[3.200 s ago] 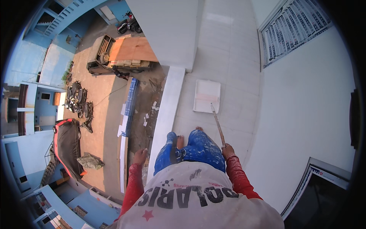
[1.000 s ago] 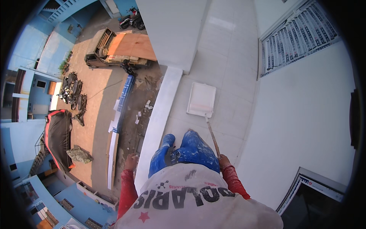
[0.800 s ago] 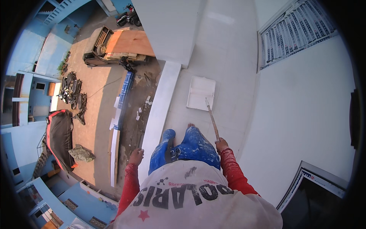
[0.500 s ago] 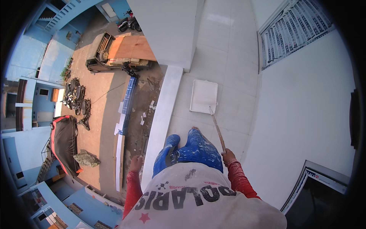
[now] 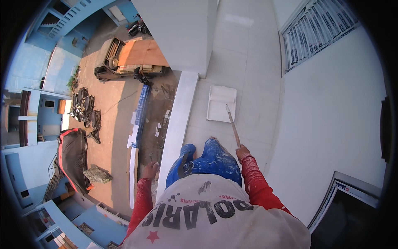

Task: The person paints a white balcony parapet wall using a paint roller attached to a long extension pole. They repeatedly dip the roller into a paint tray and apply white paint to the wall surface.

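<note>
My right hand is closed around the long stick handle of a paint roller. The handle slants forward and left to a white paint tray on the floor ahead of my feet. A pale roller head seems to lie across the tray's far half, white on white and hard to make out. Out at my left side, my left hand hangs beside the white ledge. It holds nothing I can see, and its fingers look loosely apart.
A white ledge runs along my left, with a drop to a yard beyond it. Down there stand a truck, motorbikes and a covered car. A white wall rises on my right, and a pillar ahead.
My right hand has moved forward and slightly left, pushing the roller handle farther over the tray. The pale roller shape now shows toward the tray's far end. My left hand has shifted slightly forward.
</note>
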Tool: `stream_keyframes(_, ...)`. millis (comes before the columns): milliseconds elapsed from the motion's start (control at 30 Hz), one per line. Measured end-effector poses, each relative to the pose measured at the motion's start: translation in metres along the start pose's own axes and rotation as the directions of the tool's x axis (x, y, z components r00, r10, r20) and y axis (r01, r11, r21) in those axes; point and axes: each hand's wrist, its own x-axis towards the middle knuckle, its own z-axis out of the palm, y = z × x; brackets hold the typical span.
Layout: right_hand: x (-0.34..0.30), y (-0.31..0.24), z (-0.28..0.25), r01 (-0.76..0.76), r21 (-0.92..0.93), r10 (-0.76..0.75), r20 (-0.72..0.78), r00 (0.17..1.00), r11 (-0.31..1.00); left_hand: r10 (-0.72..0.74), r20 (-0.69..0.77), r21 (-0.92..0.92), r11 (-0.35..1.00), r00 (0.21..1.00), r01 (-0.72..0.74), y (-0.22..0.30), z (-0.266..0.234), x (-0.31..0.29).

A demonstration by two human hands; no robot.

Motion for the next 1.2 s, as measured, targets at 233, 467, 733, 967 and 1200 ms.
stream_keyframes(233,-0.049,0.051,-0.003,-0.059,-0.085,0.066,0.088,0.994,0.995,-0.156,-0.156,0.172,0.968,0.975,0.182,-0.054,-0.03,-0.016)
stream_keyframes(467,-0.029,0.022,-0.007,-0.072,0.035,0.07,0.063,0.996,0.997,-0.206,0.031,-0.089,0.974,0.978,0.208,-0.016,-0.001,-0.021)
stream_keyframes(733,-0.093,0.028,-0.019,-0.035,-0.064,0.039,0.067,0.997,0.997,-0.457,-0.026,-0.18,0.877,0.889,0.446,-0.076,-0.023,-0.04)
stream_keyframes(967,-0.124,0.034,-0.019,-0.033,-0.062,0.04,0.113,0.993,0.998,-0.651,0.086,-0.184,0.734,0.754,0.654,-0.125,-0.009,-0.08)
stream_keyframes(1200,-0.058,0.008,-0.003,0.009,-0.146,-0.013,-0.021,1.0,0.989,-0.351,0.108,-0.182,0.913,0.93,0.366,-0.065,0.018,-0.045)
